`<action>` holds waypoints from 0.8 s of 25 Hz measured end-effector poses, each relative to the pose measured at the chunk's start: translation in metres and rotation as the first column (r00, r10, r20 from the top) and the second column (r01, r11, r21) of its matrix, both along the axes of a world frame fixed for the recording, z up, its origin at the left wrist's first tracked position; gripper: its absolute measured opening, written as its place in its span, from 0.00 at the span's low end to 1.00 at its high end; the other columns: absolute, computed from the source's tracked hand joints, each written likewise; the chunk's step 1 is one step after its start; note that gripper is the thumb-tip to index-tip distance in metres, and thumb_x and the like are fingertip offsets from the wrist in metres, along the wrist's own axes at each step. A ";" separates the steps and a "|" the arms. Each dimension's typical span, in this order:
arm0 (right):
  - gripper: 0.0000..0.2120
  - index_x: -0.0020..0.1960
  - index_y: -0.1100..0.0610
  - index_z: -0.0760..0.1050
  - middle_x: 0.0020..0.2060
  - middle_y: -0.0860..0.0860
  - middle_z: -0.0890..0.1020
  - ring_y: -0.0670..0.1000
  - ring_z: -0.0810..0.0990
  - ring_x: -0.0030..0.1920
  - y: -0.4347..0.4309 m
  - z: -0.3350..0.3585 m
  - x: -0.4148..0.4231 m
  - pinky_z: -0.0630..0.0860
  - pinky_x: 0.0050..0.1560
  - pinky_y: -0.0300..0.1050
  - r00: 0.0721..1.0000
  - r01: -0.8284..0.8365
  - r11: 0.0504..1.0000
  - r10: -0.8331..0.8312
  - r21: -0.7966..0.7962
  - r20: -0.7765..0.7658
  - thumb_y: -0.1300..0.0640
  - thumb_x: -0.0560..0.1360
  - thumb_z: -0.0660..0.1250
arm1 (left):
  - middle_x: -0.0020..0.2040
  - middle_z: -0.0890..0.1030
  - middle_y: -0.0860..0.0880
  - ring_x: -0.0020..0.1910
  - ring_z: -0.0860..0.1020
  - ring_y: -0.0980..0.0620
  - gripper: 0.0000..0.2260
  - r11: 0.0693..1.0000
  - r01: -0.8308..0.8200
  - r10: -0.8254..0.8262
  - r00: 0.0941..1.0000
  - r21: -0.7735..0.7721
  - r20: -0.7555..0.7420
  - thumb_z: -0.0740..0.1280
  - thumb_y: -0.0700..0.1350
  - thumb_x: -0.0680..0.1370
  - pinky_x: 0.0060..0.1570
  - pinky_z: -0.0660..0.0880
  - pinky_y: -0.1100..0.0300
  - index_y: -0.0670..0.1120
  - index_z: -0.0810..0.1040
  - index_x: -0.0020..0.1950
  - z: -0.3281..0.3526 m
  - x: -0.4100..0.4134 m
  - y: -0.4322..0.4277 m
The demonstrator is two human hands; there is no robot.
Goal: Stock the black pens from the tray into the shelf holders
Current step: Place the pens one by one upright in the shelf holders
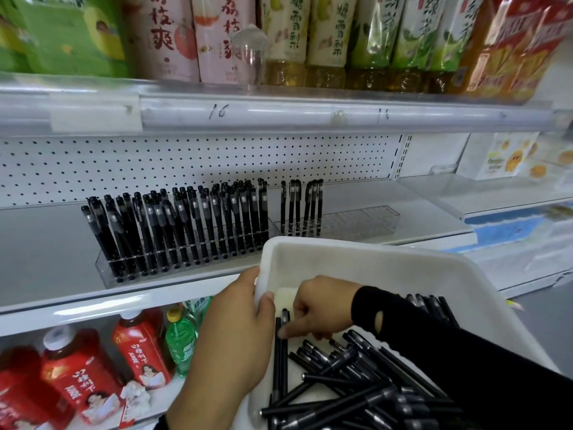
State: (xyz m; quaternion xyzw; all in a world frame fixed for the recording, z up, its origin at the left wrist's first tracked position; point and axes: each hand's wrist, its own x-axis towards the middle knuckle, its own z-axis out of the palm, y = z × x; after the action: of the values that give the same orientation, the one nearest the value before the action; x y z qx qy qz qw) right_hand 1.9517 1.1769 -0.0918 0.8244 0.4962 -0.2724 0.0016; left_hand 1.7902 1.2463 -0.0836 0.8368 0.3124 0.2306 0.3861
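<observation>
A white tray [372, 262] fills the lower right, with a heap of loose black pens [350, 383] in its near half. My left hand [231, 333] grips the tray's left rim, thumb inside the wall. My right hand [322, 305] reaches down into the tray, its fingertips on two upright-lying black pens [280, 361] at the left wall; whether it has them pinched I cannot tell. On the grey shelf, a clear left holder [107, 268] stands packed with black pens. A clear right holder [362, 223] has several pens at its left end only.
Above runs a shelf rail [279, 114] with drink bottles [304, 35] on top. Below the pen shelf stand red bottles [77, 370] and a green bottle [181, 342]. A white pegboard [155, 162] backs the pen shelf. Boxed goods [508, 156] sit at right.
</observation>
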 end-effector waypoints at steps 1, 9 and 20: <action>0.25 0.40 0.58 0.82 0.33 0.51 0.85 0.47 0.80 0.31 0.004 -0.002 -0.006 0.81 0.44 0.45 0.999 0.026 0.999 -0.026 0.019 -0.034 0.34 0.72 0.69 | 0.47 0.80 0.60 0.44 0.77 0.63 0.13 1.000 -0.004 0.004 1.000 -0.002 -0.001 0.61 0.47 0.82 0.42 0.75 0.62 0.60 0.73 0.65 0.000 0.000 0.000; 0.16 0.32 0.53 0.75 0.22 0.45 0.77 0.43 0.70 0.20 0.006 -0.005 -0.019 0.67 0.26 0.36 0.932 0.216 0.976 -0.196 0.034 -0.306 0.48 0.74 0.73 | 0.45 0.78 0.61 0.43 0.75 0.65 0.14 1.000 -0.008 0.008 1.000 -0.004 -0.009 0.61 0.47 0.82 0.37 0.68 0.69 0.60 0.73 0.65 0.000 0.002 0.003; 0.04 0.49 0.63 0.77 0.40 0.60 0.85 0.52 0.86 0.37 -0.025 0.091 0.073 0.81 0.32 0.37 0.610 0.725 0.531 -0.198 0.440 -0.767 0.61 0.79 0.68 | 0.47 0.79 0.65 0.45 0.76 0.67 0.14 0.999 0.031 -0.030 0.999 -0.016 0.014 0.61 0.47 0.82 0.39 0.69 0.73 0.62 0.73 0.66 -0.005 0.003 0.005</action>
State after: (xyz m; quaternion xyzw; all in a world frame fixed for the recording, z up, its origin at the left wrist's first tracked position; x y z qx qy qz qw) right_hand 2.0251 1.1518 -0.0012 0.7164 0.2723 -0.3037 -0.5661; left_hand 1.7934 1.2516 -0.0887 0.8366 0.2987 0.2280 0.3987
